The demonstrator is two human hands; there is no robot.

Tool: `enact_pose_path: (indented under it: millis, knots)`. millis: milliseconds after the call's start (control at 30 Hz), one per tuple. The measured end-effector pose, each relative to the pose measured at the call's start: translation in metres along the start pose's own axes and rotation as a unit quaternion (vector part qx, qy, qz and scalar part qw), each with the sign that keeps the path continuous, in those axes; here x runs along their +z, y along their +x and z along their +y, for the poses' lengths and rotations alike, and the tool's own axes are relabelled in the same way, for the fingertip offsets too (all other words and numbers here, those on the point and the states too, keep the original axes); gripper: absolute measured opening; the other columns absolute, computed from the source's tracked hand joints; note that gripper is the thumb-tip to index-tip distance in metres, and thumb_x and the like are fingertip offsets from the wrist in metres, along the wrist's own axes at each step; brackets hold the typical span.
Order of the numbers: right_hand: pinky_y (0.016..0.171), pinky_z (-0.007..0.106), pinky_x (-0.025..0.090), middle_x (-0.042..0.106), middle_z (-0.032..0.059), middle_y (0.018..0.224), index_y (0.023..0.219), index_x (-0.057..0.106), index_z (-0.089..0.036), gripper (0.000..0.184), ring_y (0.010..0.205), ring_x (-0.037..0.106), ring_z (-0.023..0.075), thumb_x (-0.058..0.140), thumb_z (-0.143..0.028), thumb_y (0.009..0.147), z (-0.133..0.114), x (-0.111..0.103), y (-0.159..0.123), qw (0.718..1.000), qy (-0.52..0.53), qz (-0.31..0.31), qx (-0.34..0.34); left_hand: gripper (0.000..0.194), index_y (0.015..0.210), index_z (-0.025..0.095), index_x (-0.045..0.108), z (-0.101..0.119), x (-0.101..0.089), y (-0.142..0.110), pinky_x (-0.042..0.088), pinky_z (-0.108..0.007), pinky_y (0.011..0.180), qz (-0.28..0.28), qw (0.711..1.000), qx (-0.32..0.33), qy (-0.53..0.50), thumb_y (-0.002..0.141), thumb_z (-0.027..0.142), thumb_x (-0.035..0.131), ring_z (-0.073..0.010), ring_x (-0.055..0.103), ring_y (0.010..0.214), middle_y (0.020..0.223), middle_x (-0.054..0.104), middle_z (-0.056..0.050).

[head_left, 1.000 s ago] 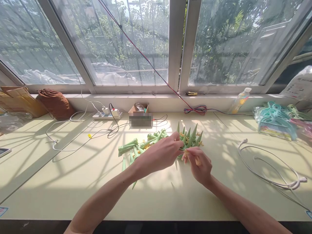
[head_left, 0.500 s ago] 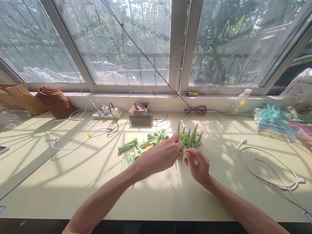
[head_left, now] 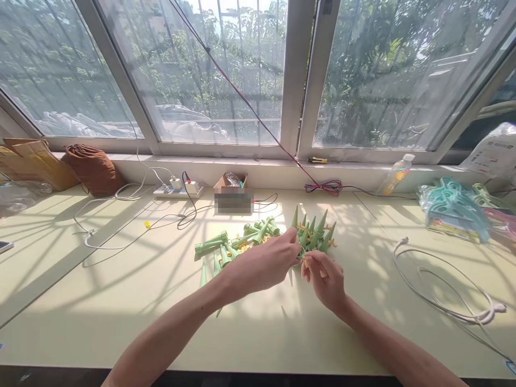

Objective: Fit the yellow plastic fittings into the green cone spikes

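Note:
My left hand [head_left: 278, 257] is closed around a green plastic cone piece [head_left: 301, 252], mostly hidden by the fingers. Close against it, my right hand [head_left: 327, 279] pinches a small yellow plastic piece [head_left: 306, 258] at the cone's edge. Fingers cover the exact contact between the two. Just beyond the hands stands a cluster of upright green cones [head_left: 318, 228] with yellow pieces sticking out among them. Left of that, partly behind my left wrist, lies a loose pile of green cones [head_left: 212, 245] mixed with small yellow pieces [head_left: 242, 249].
A power strip [head_left: 177, 191] with cables and a small cardboard box [head_left: 230, 180] sit along the window side. A bottle [head_left: 397, 174], bagged teal hangers [head_left: 453, 207] and a coiled white cable [head_left: 443, 306] are on the right. A brown bag [head_left: 92, 169] stands at left.
Both hands stay together at nearly the same place, with only slight finger movement. The view has tilted up a little. The cone and yellow piece are still held.

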State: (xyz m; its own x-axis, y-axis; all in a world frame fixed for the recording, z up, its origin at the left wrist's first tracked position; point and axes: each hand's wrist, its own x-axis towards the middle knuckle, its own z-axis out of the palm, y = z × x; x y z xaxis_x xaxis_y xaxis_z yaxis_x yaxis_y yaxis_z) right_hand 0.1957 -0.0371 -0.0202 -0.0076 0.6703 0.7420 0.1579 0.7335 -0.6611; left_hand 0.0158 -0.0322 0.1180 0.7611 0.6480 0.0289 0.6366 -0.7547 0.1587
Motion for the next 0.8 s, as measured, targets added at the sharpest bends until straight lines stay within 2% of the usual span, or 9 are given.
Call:
enact_pose_path:
  millis: [300, 600, 800]
  knots:
    - [0.053, 0.026, 0.052, 0.059, 0.0018, 0.079, 0.111, 0.061, -0.021, 0.023, 0.059, 0.060, 0.0122, 0.047, -0.010, 0.097, -0.003, 0.001, 0.002, 1.000, 0.011, -0.024, -0.017, 0.024, 0.074, 0.016, 0.050, -0.005, -0.003, 0.002, 0.038, -0.029, 0.057, 0.004, 0.999, -0.017, -0.040, 0.094, 0.011, 0.039, -0.0124, 0.048, 0.064, 0.093, 0.052, -0.006]
    - [0.055, 0.027, 0.056, 0.058, 0.0035, 0.082, 0.114, 0.062, -0.022, 0.026, 0.066, 0.062, 0.0141, 0.049, -0.009, 0.096, -0.005, 0.003, 0.005, 0.999, -0.004, -0.031, -0.030, 0.024, 0.082, 0.017, 0.059, -0.006, -0.007, 0.000, 0.038, -0.031, 0.057, -0.001, 0.999, -0.030, -0.019, 0.097, 0.017, 0.040, -0.0133, 0.047, 0.059, 0.094, 0.055, -0.008]
    - [0.054, 0.026, 0.056, 0.058, 0.0040, 0.083, 0.115, 0.062, -0.022, 0.026, 0.065, 0.062, 0.0133, 0.050, -0.008, 0.096, -0.004, 0.003, 0.006, 0.999, -0.024, -0.026, -0.033, 0.019, 0.081, 0.016, 0.058, -0.006, -0.012, 0.000, 0.037, -0.029, 0.054, -0.022, 0.999, -0.029, 0.002, 0.096, 0.018, 0.045, -0.0126, 0.048, 0.060, 0.096, 0.057, -0.008]
